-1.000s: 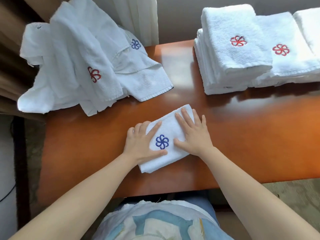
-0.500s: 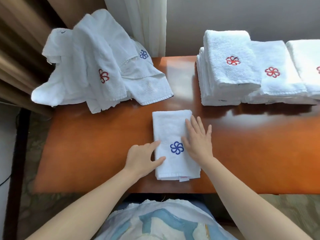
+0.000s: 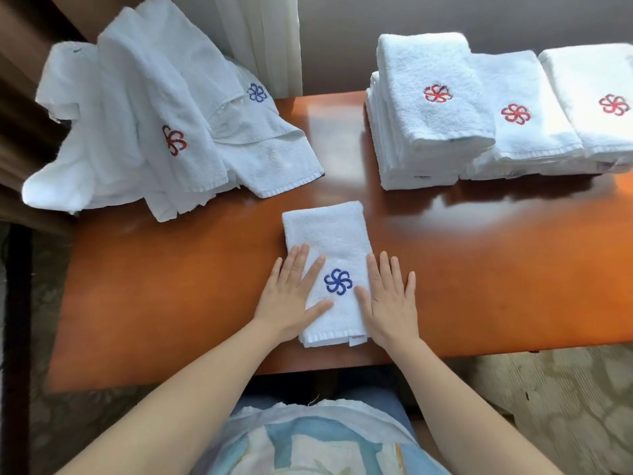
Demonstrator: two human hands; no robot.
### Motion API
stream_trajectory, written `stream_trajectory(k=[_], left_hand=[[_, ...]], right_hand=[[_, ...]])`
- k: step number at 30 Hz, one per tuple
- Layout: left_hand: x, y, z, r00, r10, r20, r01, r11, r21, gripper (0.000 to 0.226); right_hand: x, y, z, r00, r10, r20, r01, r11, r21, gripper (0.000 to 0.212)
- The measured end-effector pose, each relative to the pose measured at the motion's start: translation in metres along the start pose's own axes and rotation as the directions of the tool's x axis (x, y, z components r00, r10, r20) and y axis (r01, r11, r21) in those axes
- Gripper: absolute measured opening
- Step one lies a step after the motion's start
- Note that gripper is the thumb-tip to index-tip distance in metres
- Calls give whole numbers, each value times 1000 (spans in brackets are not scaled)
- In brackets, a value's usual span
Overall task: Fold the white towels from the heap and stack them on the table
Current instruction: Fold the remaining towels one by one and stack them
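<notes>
A folded white towel (image 3: 329,234) with a blue flower emblem lies lengthwise on the orange-brown table (image 3: 496,269), near its front edge. My left hand (image 3: 291,296) lies flat on the towel's left edge, fingers straight. My right hand (image 3: 388,296) lies flat on its right edge, partly on the table. A heap of unfolded white towels (image 3: 144,114) sits at the back left, hanging over the table's edge. Stacks of folded white towels (image 3: 479,108) with red emblems stand at the back right.
A white curtain (image 3: 260,39) hangs behind the table between the heap and the stacks. Patterned carpet (image 3: 548,389) shows in front of the table at the right. A dark wooden edge runs along the far left.
The folded towel has turned from slanted to straight in front of me. Both hands have shifted to its two long sides and now lie flat there.
</notes>
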State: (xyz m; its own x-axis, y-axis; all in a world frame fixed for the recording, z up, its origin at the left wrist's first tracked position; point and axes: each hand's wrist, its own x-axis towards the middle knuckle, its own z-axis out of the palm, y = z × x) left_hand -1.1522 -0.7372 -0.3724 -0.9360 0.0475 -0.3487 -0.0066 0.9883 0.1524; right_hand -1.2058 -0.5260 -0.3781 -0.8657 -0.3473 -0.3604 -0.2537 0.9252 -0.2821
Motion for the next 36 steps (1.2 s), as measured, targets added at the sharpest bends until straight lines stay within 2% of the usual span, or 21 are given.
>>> stream_trajectory(k=[4, 7, 9, 11, 13, 16, 18, 20, 21, 23, 27, 32, 36], left_hand=[[4, -2, -5, 998, 17, 54, -13, 998, -60, 82], [0, 3, -12, 995, -96, 40, 103, 965, -243, 86], [-3, 10, -16, 967, -244, 68, 248, 860, -447, 84], [-2, 14, -23, 934, -324, 152, 344, 691, -636, 80], [-3, 13, -27, 922, -318, 219, 363, 520, -773, 76], [-8, 6, -32, 931, -270, 247, 339, 384, -859, 72], [-10, -1, -36, 937, -234, 260, 320, 269, -908, 72], [-10, -9, -42, 944, -201, 263, 293, 136, -946, 71], [-10, -13, -46, 945, -190, 266, 289, 104, -952, 71], [-10, -19, -53, 950, -157, 272, 291, 116, -950, 69], [-9, -31, -65, 968, -60, 246, 253, 193, -948, 74], [-8, -32, -89, 976, 48, 213, 189, 305, -933, 86], [-7, -25, -114, 974, 146, 175, 107, 386, -916, 92]], right_hand=[[4, -4, -4, 999, 36, -1, -36, 999, 13, 64], [11, -17, -20, 993, 108, -49, -98, 982, 164, 59], [17, -26, -28, 982, 187, 18, -180, 906, 383, 55], [21, -33, -38, 951, 278, 136, -303, 746, 594, 51], [21, -36, -45, 929, 315, 195, -356, 611, 707, 38], [13, -37, -49, 926, 289, 244, -364, 503, 784, 29], [4, -38, -49, 943, 207, 261, -328, 430, 841, 37], [-5, -39, -49, 960, 111, 257, -280, 334, 900, 57], [-7, -39, -49, 964, 78, 255, -267, 305, 914, 69], [-10, -39, -51, 964, 41, 261, -262, 288, 921, 79], [-16, -37, -62, 957, -6, 292, -279, 274, 920, 72], [-29, -34, -79, 978, -28, 208, -194, 256, 947, 79], [-41, -27, -100, 984, -65, 168, -142, 290, 947, 92]])
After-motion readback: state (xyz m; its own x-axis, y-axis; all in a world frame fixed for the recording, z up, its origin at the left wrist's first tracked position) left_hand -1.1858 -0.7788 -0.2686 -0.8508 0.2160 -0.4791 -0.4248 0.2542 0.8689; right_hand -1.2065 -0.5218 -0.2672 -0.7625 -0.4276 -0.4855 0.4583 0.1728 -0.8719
